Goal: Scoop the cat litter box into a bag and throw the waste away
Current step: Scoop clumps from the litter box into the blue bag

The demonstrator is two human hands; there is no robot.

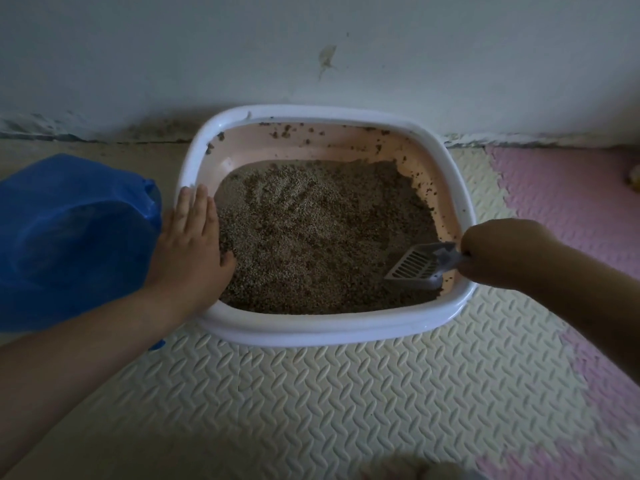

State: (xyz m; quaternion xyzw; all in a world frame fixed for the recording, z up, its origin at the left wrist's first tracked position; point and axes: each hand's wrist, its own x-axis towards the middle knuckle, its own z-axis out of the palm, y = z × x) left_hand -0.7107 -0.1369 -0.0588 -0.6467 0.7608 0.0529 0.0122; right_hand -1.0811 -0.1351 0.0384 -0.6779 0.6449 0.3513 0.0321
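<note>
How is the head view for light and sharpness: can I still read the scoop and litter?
Head view: dim, darkest at the lower corners; wide-angle bows the litter box rim; scoop slots readable but soft in the right hand; litter grain visible; no glare; left hand and blue bag clear.

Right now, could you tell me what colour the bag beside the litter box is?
The bag is blue, seen in the head view.

Two bare forearms reach forward, hands well apart
The left hand (194,244) lies flat at 9 o'clock, fingers straight toward 12; the right hand (498,252), at 3 o'clock, fist-grips the scoop (415,266)
</note>
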